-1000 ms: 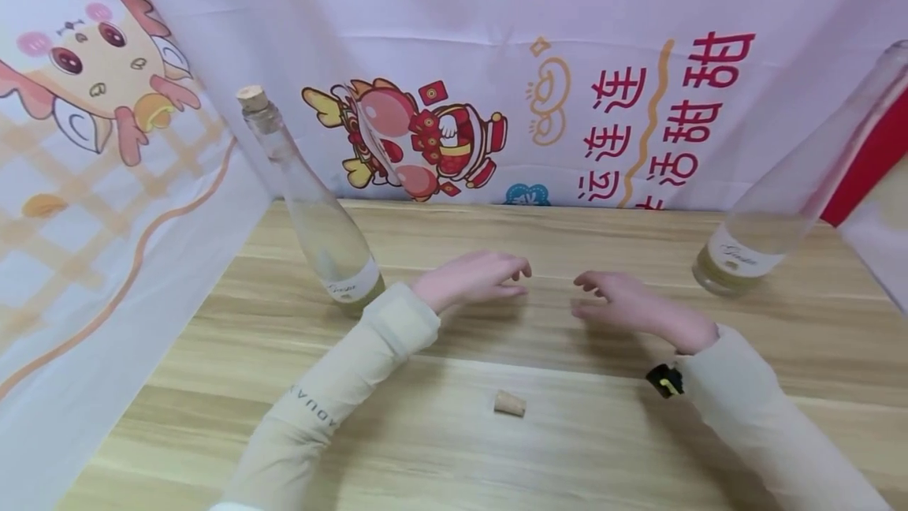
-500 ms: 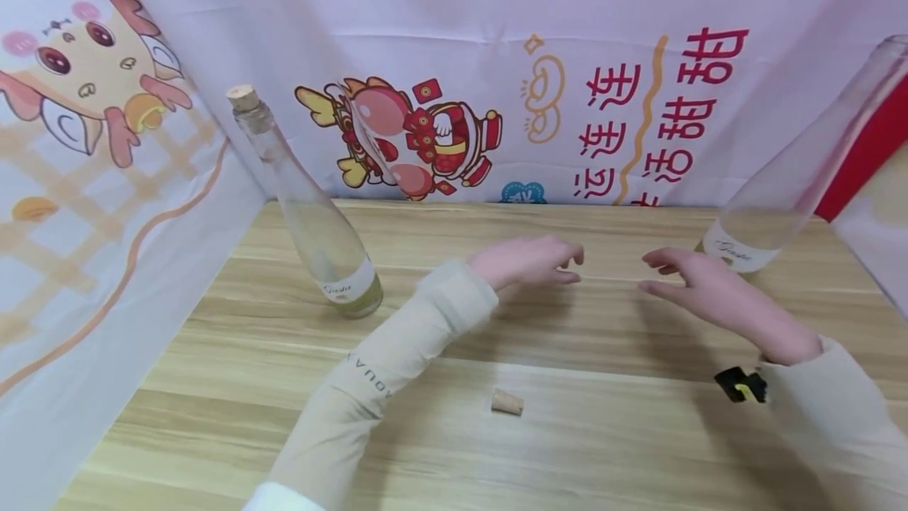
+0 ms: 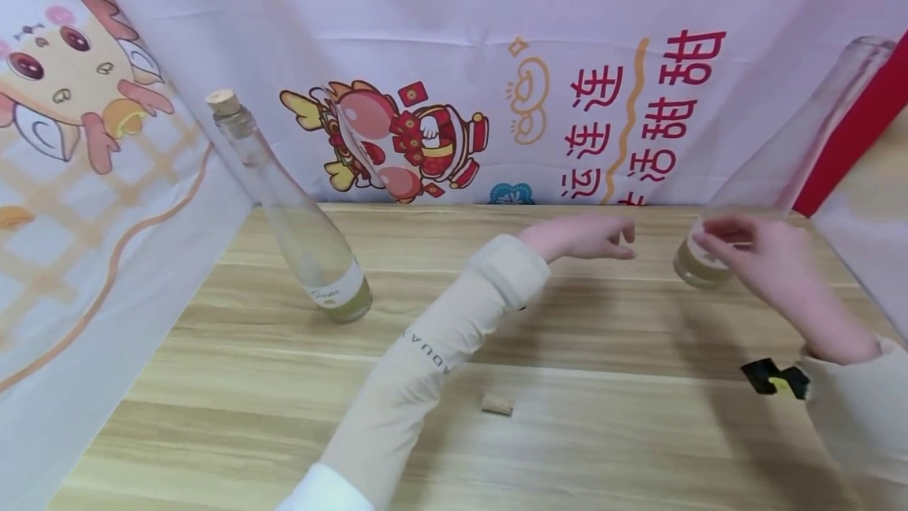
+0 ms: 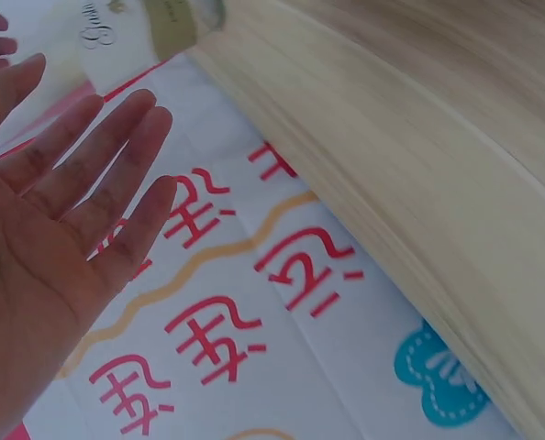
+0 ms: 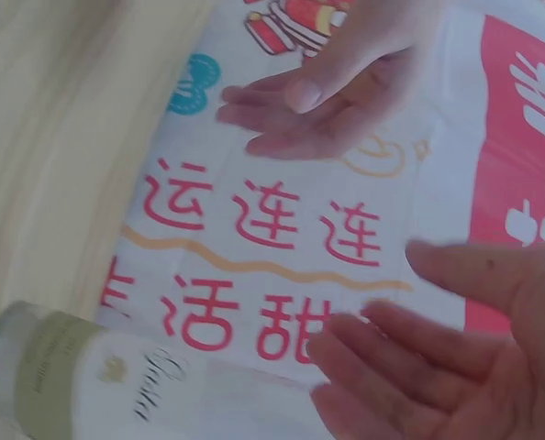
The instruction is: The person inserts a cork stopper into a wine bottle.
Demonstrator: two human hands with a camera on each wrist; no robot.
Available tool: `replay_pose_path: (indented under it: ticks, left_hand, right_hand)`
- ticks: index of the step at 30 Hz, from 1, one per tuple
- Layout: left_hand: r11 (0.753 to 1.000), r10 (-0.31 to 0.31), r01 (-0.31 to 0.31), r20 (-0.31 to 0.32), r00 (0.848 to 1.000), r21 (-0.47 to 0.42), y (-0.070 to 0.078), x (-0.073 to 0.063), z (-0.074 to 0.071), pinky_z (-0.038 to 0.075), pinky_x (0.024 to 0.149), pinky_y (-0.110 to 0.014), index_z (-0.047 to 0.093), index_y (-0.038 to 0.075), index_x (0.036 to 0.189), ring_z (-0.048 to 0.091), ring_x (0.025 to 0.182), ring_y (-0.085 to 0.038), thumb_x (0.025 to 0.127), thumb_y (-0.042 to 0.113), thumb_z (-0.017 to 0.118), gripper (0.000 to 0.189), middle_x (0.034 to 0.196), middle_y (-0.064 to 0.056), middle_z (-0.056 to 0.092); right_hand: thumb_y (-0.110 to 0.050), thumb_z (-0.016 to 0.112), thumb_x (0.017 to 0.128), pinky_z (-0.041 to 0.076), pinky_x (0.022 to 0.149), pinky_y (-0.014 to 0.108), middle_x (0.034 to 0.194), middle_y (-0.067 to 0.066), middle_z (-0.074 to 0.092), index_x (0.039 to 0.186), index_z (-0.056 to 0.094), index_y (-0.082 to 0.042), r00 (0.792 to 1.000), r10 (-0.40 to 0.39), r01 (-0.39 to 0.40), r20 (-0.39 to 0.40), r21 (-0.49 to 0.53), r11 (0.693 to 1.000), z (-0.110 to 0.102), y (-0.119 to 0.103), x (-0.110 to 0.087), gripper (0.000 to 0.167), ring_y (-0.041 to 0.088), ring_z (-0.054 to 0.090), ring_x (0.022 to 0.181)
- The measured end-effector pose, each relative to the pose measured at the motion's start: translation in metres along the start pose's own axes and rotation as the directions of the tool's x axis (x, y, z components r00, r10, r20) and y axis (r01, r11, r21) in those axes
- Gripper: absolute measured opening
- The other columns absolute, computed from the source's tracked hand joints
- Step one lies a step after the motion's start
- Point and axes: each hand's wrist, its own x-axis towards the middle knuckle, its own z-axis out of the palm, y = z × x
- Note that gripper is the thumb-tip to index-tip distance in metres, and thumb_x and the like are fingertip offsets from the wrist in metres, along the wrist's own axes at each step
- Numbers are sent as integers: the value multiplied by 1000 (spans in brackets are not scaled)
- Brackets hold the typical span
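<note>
A clear, long-necked glass bottle point(image 3: 752, 172) without a cork stands at the right; its label point(image 5: 116, 380) shows in the right wrist view. My right hand point(image 3: 773, 262) is nearest to it, overlapping its lower part in the head view; contact cannot be told. To its left my left hand point(image 3: 585, 236) hovers over the table with nothing in it, fingers loosely extended in the left wrist view. A second bottle point(image 3: 298, 219) stands at the left, its mouth stopped with a cork point(image 3: 224, 103). A loose cork point(image 3: 497, 404) lies on its side near the table's middle.
The wood-grain table point(image 3: 234, 416) ends at the back against a printed cloth point(image 3: 426, 14). Another cloth point(image 3: 64, 259) hangs along the left side. Both tall bottles rise well above the table.
Both hands have moved right, the right one coming up to the uncorked bottle and the left following. The view has shifted slightly right. Bottles and loose cork stay on the table.
</note>
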Motion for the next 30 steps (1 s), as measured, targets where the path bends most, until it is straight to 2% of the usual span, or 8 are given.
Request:
replay_pose_path:
  ticks: [4, 7, 8, 10, 13, 18, 24, 30]
  left_hand:
    - [994, 87, -92, -87, 992, -61, 6, 11, -4, 41, 82, -14, 52, 14, 121, 52, 101, -6, 93, 31, 51, 33, 112, 2, 57]
    - [983, 134, -153, -175, 975, -102, 12, 22, -3, 39, 83, -10, 52, 11, 121, 52, 100, -4, 93, 26, 53, 32, 112, 2, 59]
    - [979, 140, -167, -206, 968, -119, 13, 26, -2, 38, 83, -9, 52, 10, 121, 52, 101, -4, 92, 25, 53, 33, 114, 1, 59]
    - [971, 119, -164, -247, 962, -174, 17, 35, 1, 37, 84, -8, 51, 10, 124, 51, 104, -4, 91, 26, 55, 36, 118, 1, 57]
    - [956, 68, -148, -297, 952, -254, 21, 48, 9, 35, 86, -7, 47, 11, 128, 48, 108, -2, 89, 27, 58, 43, 124, 3, 53]
    - [905, -48, -121, -380, 924, -409, 27, 67, 26, 33, 92, -8, 41, 13, 134, 43, 115, -1, 86, 29, 62, 55, 133, 6, 45]
    - [846, -169, -106, -453, 876, -522, 39, 85, 44, 28, 100, -13, 29, 16, 141, 35, 125, -2, 84, 32, 65, 70, 142, 7, 35]
    - [817, -208, -89, -436, 876, -569, 46, 93, 54, 27, 103, -18, 22, 22, 144, 31, 128, -2, 85, 36, 62, 73, 145, 10, 30]
  right_hand:
    - [-34, 53, 91, 46, 56, 17, 106, 33, 56, 112, 55, 10, 990, 111, -110, -92, 18, 994, -16, -2, 4, 49, 44, 55, 92]
    - [-39, 48, 92, 39, 53, 14, 109, 34, 53, 117, 52, 10, 974, 194, -193, -120, 22, 981, -28, -2, 6, 55, 43, 52, 93]
    - [-40, 45, 92, 43, 56, 20, 111, 34, 52, 119, 50, 10, 966, 227, -226, -123, 19, 974, -31, -2, 6, 57, 43, 50, 93]
    - [-43, 43, 92, 47, 63, 35, 113, 34, 49, 122, 47, 11, 952, 276, -276, -130, 19, 961, -36, 0, 6, 62, 44, 48, 95]
    - [-44, 41, 92, 43, 73, 55, 115, 36, 46, 124, 42, 14, 937, 323, -327, -129, -9, 945, -41, 6, 6, 66, 47, 46, 97]
    - [-50, 43, 89, 42, 79, 61, 119, 39, 37, 131, 25, 17, 924, 373, -377, -88, -24, 926, -42, 18, 12, 81, 49, 41, 98]
    - [-52, 49, 86, 39, 87, 62, 133, 37, 23, 140, 4, 8, 926, 371, -357, -68, 164, 920, -33, 31, 27, 93, 49, 33, 108]
    - [-51, 53, 84, 38, 87, 50, 134, 29, 26, 141, 3, 4, 927, 362, -330, -98, 246, 911, -23, 39, 35, 93, 40, 32, 108]
